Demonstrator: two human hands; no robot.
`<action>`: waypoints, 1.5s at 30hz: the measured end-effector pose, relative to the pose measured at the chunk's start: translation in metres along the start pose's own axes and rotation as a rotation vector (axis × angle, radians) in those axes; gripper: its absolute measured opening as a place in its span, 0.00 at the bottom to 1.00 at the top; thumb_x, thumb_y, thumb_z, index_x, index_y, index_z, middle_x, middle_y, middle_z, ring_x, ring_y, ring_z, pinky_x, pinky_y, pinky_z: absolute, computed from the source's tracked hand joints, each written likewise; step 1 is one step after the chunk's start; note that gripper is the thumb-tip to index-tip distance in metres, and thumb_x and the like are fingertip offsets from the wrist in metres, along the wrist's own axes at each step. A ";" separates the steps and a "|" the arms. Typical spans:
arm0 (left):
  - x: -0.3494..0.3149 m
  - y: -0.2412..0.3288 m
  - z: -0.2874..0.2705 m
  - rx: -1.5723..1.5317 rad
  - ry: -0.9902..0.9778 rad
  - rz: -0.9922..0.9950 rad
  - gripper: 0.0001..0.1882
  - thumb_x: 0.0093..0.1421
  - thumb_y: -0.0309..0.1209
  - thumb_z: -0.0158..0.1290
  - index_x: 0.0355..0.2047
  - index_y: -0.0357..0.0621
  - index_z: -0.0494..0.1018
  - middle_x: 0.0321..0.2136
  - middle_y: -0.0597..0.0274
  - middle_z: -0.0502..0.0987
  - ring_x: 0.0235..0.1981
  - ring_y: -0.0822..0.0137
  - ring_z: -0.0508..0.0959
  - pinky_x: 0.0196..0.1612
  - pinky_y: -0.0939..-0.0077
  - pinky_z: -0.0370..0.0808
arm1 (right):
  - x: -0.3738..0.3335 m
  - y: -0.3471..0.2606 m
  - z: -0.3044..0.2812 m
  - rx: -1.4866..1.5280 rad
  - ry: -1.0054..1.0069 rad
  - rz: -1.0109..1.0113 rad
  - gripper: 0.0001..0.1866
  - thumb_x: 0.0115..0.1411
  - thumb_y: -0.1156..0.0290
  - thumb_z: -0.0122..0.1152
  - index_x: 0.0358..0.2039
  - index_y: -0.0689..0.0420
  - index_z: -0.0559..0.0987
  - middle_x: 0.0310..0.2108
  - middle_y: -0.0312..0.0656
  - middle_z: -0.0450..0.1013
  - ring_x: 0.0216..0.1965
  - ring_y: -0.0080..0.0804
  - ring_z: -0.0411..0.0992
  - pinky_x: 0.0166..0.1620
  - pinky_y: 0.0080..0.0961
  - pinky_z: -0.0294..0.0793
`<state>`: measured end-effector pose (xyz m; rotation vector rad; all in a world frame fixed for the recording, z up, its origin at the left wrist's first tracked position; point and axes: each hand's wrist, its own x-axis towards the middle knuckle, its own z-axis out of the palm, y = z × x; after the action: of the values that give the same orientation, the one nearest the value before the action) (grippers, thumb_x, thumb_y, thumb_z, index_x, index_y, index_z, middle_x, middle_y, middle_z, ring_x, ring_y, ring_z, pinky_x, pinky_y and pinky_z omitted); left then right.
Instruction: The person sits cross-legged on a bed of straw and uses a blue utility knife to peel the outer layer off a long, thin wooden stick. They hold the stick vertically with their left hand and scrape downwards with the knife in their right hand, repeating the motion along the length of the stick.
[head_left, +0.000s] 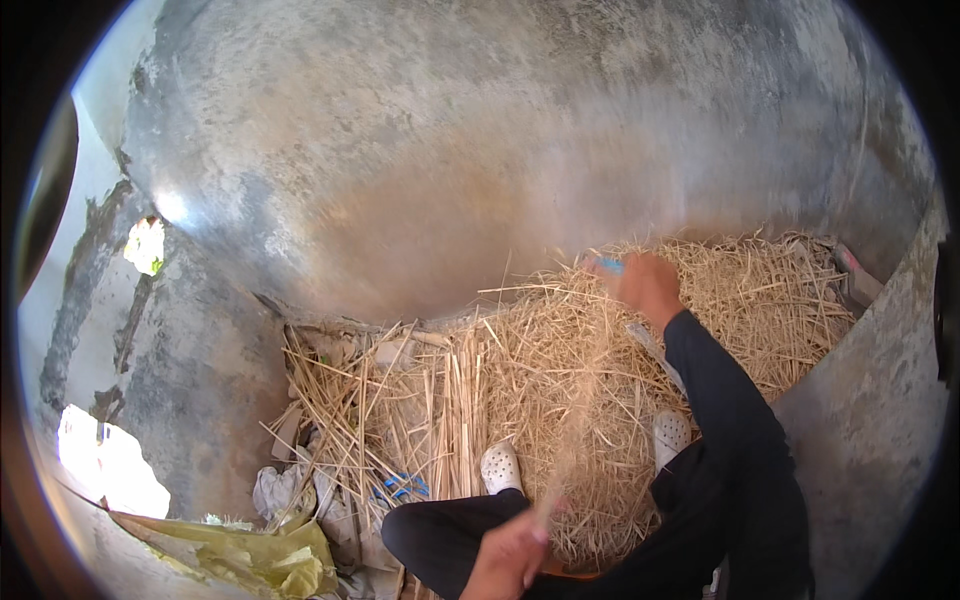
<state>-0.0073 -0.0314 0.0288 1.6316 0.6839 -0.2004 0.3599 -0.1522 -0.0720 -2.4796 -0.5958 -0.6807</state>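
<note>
My left hand (508, 555) is low in front of me, closed around the near end of a blurred length of straw (572, 435). The straw stretches up and away over a thick layer of dry straw (780, 310). Farther off and to the right, my right hand (648, 285) hovers at the far edge of the layer with its fingers curled. A small bright-blue piece (608, 265) shows at its fingertips; motion blur hides what kind of thing it is. Close to my right forearm, a flat greyish stick (655, 355) lies on the straw.
A stained concrete wall (420, 160) rises behind the straw. Loose stalks (345, 390) lie at the left, near a crumpled pale sack (280, 490), a blue strip (402, 487) and a yellowish sheet (240, 560). My feet in white clogs (500, 467) rest among the straw.
</note>
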 end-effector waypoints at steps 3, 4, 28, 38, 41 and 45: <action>-0.015 -0.024 -0.002 -0.454 -0.198 0.036 0.22 0.66 0.35 0.47 0.56 0.34 0.66 0.13 0.76 0.59 0.14 0.81 0.58 0.20 0.84 0.58 | 0.005 0.027 0.000 0.038 -0.147 0.407 0.43 0.54 0.26 0.40 0.07 0.56 0.69 0.06 0.36 0.59 0.10 0.31 0.62 0.15 0.32 0.57; -0.005 -0.025 -0.007 -0.455 -0.149 0.057 0.22 0.66 0.34 0.45 0.57 0.34 0.63 0.12 0.75 0.59 0.12 0.81 0.56 0.18 0.84 0.57 | 0.005 0.019 -0.020 0.045 -0.140 0.362 0.42 0.54 0.27 0.40 0.07 0.57 0.68 0.06 0.36 0.59 0.10 0.31 0.62 0.16 0.32 0.57; -0.004 0.014 -0.011 -0.052 0.093 0.267 0.23 0.65 0.33 0.47 0.57 0.33 0.64 0.20 0.77 0.64 0.21 0.82 0.60 0.24 0.87 0.59 | -0.057 -0.102 -0.054 0.389 -0.246 -0.372 0.44 0.46 0.20 0.41 0.08 0.53 0.75 0.04 0.36 0.62 0.08 0.32 0.65 0.14 0.29 0.60; -0.004 0.022 -0.019 0.070 0.145 0.315 0.23 0.65 0.34 0.47 0.56 0.31 0.65 0.29 0.68 0.72 0.29 0.78 0.66 0.33 0.85 0.66 | -0.062 -0.115 -0.057 0.377 -0.247 -0.422 0.42 0.45 0.22 0.46 0.08 0.53 0.74 0.05 0.39 0.64 0.09 0.35 0.67 0.16 0.31 0.65; -0.006 0.018 -0.023 0.147 0.138 0.279 0.23 0.65 0.34 0.47 0.56 0.32 0.65 0.28 0.69 0.71 0.28 0.79 0.66 0.31 0.86 0.65 | -0.051 -0.110 -0.049 0.331 -0.179 -0.436 0.42 0.45 0.22 0.45 0.07 0.53 0.74 0.05 0.39 0.64 0.09 0.35 0.67 0.15 0.30 0.65; 0.001 0.014 -0.017 0.090 0.166 0.393 0.23 0.65 0.32 0.47 0.57 0.32 0.64 0.23 0.73 0.65 0.24 0.81 0.61 0.26 0.87 0.61 | -0.048 -0.104 -0.046 0.351 -0.213 -0.398 0.41 0.46 0.23 0.46 0.05 0.52 0.71 0.04 0.37 0.62 0.07 0.31 0.64 0.13 0.30 0.61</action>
<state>-0.0033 -0.0155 0.0432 1.8481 0.4692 0.1934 0.2528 -0.1101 -0.0287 -2.1340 -1.2004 -0.4058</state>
